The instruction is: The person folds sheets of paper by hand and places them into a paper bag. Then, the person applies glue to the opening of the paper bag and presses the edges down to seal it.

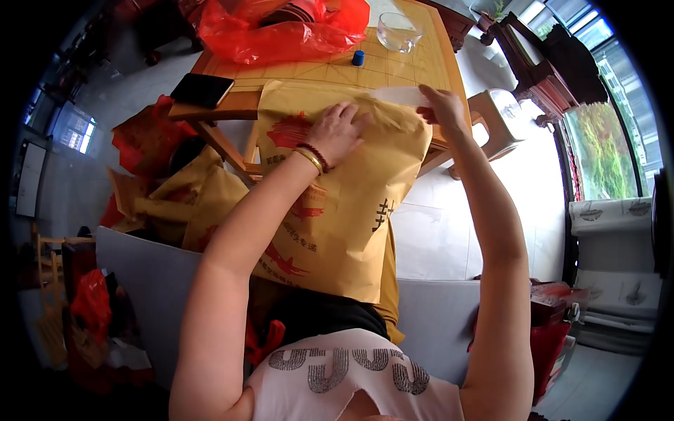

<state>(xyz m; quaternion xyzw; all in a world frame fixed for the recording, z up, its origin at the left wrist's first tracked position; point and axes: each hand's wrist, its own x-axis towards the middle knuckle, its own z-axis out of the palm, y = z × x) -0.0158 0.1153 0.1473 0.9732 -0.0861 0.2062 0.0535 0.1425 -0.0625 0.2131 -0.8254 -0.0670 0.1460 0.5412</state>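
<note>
A large yellow-brown paper bag (344, 203) with red and black print lies across my lap and up onto the edge of the wooden table. My left hand (340, 132) rests flat on the bag's upper part, fingers stretched out, with a bead bracelet and a gold bangle at the wrist. At the bag's top right corner, my right hand (444, 110) has its fingers pinched on a whitish strip (401, 96). That strip lies along the bag's top edge; whether it is stuck to the bag I cannot tell.
On the wooden table (442, 49) are a red plastic bag (281, 35), a glass cup (399, 32), a small blue cap (358, 58) and a black phone (201, 90). More brown paper bags (196, 196) are heaped at left. A plastic stool (497, 123) stands right.
</note>
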